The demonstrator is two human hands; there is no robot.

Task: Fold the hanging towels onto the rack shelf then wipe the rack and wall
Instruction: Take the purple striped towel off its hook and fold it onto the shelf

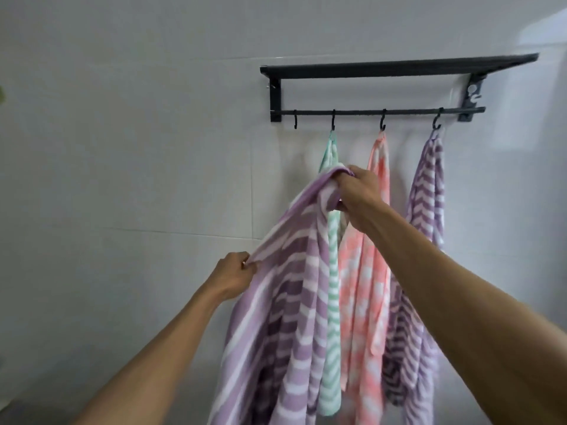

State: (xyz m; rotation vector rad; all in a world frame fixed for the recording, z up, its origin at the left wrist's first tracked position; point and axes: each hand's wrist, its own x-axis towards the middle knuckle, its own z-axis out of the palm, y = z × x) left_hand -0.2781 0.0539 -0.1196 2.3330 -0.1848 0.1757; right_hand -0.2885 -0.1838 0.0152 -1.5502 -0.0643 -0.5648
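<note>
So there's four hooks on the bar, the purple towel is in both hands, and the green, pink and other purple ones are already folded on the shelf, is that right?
Not quite. The head view shows the green towel, pink towel and other purple towel hanging from hooks on the bar, not folded on the shelf. The rest holds: four hooks, and the left hand and right hand hold the purple towel.

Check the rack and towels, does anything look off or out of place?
Nothing looks damaged. The leftmost hook is bare; the purple towel is off the rack, held by both hands. The right bracket shows some pale fitting, too blurred to identify.
</note>
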